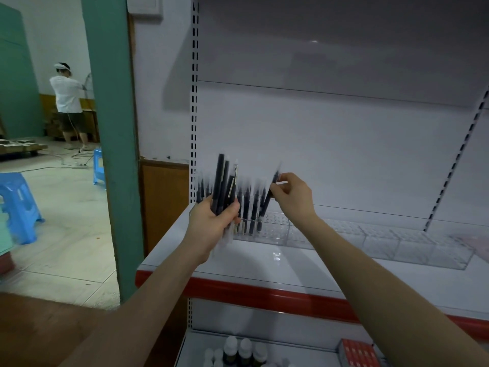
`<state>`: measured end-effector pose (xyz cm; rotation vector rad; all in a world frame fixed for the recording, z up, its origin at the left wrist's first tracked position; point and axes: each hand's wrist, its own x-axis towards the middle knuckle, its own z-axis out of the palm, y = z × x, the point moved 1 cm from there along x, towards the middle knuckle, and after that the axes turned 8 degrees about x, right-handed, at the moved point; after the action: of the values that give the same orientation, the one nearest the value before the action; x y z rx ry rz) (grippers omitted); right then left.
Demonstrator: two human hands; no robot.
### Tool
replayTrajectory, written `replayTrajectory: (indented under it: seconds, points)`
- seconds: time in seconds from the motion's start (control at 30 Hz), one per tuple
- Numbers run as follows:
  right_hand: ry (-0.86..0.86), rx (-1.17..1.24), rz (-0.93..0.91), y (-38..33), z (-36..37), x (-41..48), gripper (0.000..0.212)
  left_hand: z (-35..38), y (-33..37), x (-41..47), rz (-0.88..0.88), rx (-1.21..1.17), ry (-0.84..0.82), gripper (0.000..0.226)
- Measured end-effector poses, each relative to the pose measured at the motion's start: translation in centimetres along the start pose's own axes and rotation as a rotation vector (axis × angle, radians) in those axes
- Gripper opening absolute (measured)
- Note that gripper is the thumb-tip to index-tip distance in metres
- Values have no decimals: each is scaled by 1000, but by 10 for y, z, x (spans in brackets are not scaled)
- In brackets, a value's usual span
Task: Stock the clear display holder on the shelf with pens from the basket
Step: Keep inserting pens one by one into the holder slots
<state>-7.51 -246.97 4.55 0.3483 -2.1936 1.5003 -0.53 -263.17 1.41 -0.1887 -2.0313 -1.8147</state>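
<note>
Forearms (148, 300) reach over the shelf (291, 266). Her left hand (211, 221) grips a bundle of pens (223, 181) pointing twelve o'clock; they are loosely fanned, so one could slip. Her right hand (293, 197) pinches one pen (266, 203) leaning toward one o'clock, tip down over the clear holder (370, 239); tilted so, it may miss its slot.

In left grip (211, 222), bundle of pens (221, 181): lower ends smeared by motion blur. Pinched in right grip (293, 197), single pen (266, 202): cap end blurred. Left end of clear holder (383, 245) hidden behind left grip. Bottom edge cuts off bottles (244, 349) and red box (357, 352).
</note>
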Motion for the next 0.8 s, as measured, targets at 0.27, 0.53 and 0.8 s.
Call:
replayTrajectory:
  seconds: [0.27,0.53,0.8]
  points:
    - [-72,-90,38,5,5,1,22,2,-1,-1,-14,-2,10,12]
    - [-132,-171,97,21,15,-2,24,-1,0,-2,-9,-10,28,12]
    - [-14,-97,63,9,5,-10,32,3,-3,-2,-29,-48,5,10]
